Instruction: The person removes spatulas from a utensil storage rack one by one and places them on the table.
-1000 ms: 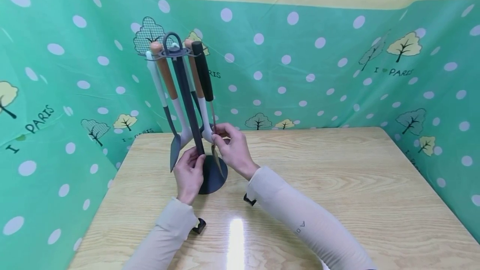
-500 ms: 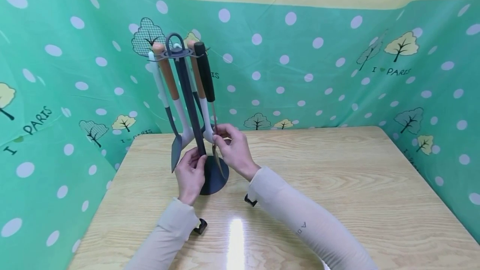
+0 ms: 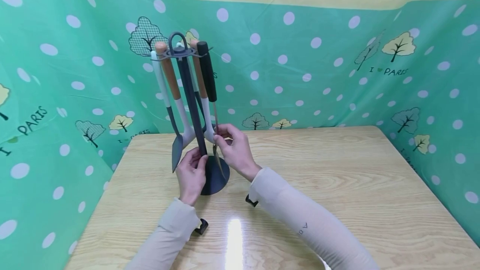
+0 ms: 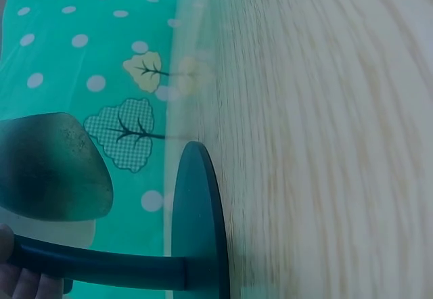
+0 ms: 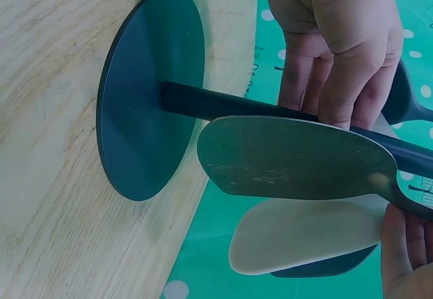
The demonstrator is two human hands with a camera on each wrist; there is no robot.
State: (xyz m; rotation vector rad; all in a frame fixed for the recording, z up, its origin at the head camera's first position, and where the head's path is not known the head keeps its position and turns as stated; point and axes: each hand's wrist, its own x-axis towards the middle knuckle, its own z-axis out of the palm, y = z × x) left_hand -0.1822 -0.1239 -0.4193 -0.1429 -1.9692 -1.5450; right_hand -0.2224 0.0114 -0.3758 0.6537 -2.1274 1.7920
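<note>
A dark utensil stand [image 3: 193,103] with a round base [image 5: 149,96] stands left of the table's middle, leaning slightly left in the head view. My left hand [image 3: 192,176] pinches its pole [image 4: 101,265] a little above the base. My right hand [image 3: 234,147] pinches the lower shaft of a black-handled turner [image 3: 207,72], which hangs at the right of the rack. The turner's blade [image 5: 298,157] lies close in front of the pole in the right wrist view. A white utensil head [image 5: 304,235] shows behind that blade.
A light-handled turner [image 3: 160,82] and a brown-handled utensil [image 3: 170,74] hang at the rack's left. Another brown-handled utensil [image 3: 200,74] and a light-handled one hang further back. The wooden table [image 3: 337,186] meets a green dotted curtain [image 3: 318,66].
In the head view, the stand and both hands shift slightly right, while the curtain and table edge shift slightly left. Both hands keep their holds.
</note>
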